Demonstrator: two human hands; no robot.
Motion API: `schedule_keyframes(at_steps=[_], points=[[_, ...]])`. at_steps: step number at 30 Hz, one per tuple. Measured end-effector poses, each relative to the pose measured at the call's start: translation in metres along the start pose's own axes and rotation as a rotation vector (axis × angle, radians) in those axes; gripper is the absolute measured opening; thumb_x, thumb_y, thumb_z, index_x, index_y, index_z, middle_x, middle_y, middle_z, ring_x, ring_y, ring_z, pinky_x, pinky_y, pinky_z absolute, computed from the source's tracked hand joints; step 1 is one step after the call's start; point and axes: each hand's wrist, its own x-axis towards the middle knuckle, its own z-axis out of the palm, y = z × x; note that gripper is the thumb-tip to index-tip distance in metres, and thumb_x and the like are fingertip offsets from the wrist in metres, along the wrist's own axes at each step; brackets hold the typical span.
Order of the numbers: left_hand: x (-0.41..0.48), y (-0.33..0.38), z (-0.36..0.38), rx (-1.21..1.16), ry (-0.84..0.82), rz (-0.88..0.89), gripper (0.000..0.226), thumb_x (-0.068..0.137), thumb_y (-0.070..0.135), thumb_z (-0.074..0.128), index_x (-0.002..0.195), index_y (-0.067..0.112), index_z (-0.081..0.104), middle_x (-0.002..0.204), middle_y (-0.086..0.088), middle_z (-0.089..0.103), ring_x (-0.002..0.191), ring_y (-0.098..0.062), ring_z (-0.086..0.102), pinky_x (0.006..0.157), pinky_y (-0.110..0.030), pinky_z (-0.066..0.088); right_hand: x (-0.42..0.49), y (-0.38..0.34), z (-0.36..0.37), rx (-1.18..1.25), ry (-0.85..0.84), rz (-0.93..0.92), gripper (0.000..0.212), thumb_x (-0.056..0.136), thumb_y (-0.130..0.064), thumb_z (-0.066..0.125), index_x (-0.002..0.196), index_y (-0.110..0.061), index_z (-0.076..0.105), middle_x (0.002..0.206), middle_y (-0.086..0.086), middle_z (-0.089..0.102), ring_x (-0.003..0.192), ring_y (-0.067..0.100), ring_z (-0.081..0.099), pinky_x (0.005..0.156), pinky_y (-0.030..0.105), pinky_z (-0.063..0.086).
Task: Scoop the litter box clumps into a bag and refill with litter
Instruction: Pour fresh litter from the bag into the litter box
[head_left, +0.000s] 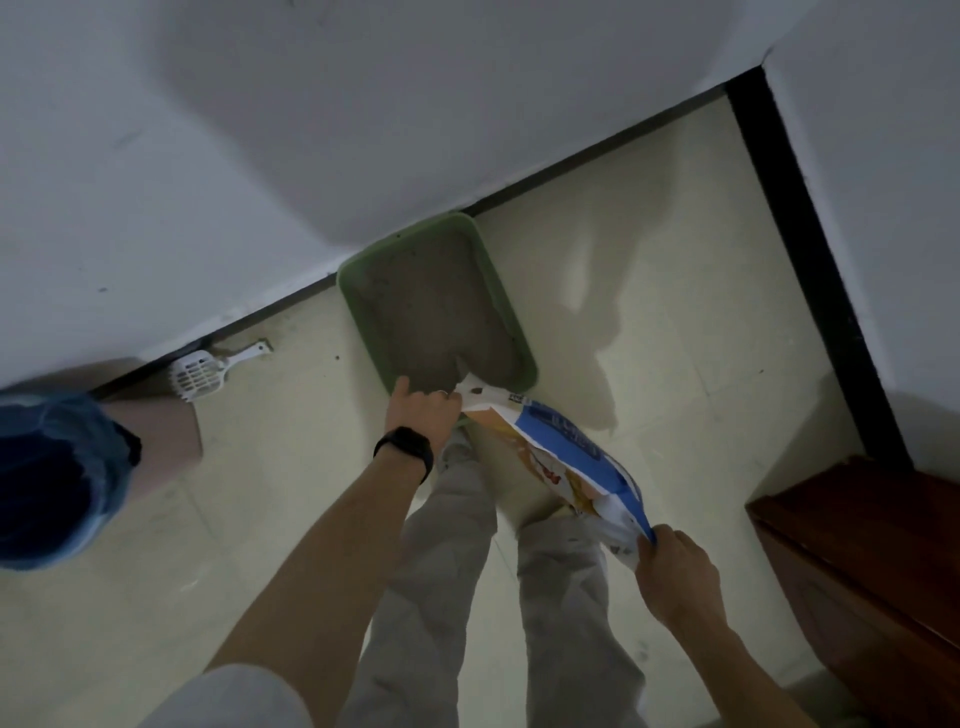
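1. The white wall (363, 104) fills the top of your view, with a dark strip along its base.
2. Below it lies the pale tiled floor (675, 260), and you stand on it in grey trousers (447, 571).
3. Low on the right is a brown wooden cabinet (857, 571).
4. At the left edge is a blue bag (52, 467), dark inside and too blurred to read further.
5. Now the green litter box (410, 236): it sits on the floor with its far end against the wall, and grey litter (431, 301) covers its bottom.
6. The litter bag (561, 441), blue, white and orange, slants between your hands, its mouth tipped down over the near end of the box, right above the grey litter.
7. Your right hand (675, 577) is curled tight around the bag's bottom corner, holding it up.
8. Your left hand (421, 410) pinches the bag's mouth end, with the forefinger pointing out over the box.
9. The white scoop (200, 371) lies on the floor by the wall, well left of the box.
10. A black wristband (405, 449) circles your left wrist.
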Motion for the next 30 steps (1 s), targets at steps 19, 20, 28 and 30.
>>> schedule_keyframes(at_steps=[19,20,28,30], points=[[-0.053,0.095,-0.083,0.539,-0.043,0.387,0.029,0.098,0.017,0.035,0.117,0.015,0.058,0.11,-0.006,0.07,0.106,-0.025,0.061,0.111,-0.043,0.017,0.072,0.059,0.025,0.104,0.028,0.053,0.023,0.089,-0.016,0.046,0.11,-0.012,0.055,0.112,0.011,0.059,0.105,0.03,0.055,0.08,0.032,0.045],[-0.059,0.104,-0.088,0.582,-0.04,0.422,0.028,0.098,0.017,0.036,0.113,0.015,0.059,0.107,-0.006,0.07,0.104,-0.025,0.061,0.11,-0.043,0.019,0.073,0.066,0.024,0.104,0.01,0.066,0.026,0.089,-0.018,0.046,0.112,-0.012,0.055,0.116,0.011,0.057,0.109,0.031,0.052,0.084,0.034,0.045],[-0.095,0.212,-0.136,0.891,-0.15,0.609,0.022,0.098,0.013,0.049,0.08,0.019,0.062,0.078,0.005,0.066,0.064,-0.018,0.048,0.112,-0.049,0.02,0.018,0.047,-0.023,0.403,0.035,-0.367,0.091,0.084,-0.051,0.064,0.155,-0.029,0.011,0.162,0.003,0.009,0.135,0.022,0.04,0.095,0.036,0.048],[-0.101,0.214,-0.145,0.896,-0.132,0.577,0.022,0.1,0.017,0.047,0.081,0.019,0.057,0.087,0.006,0.07,0.079,-0.02,0.058,0.111,-0.048,0.021,0.012,0.034,-0.039,0.455,0.033,-0.433,0.094,0.082,-0.059,0.064,0.154,-0.038,0.008,0.163,-0.001,0.003,0.129,0.019,0.049,0.088,0.035,0.052]])
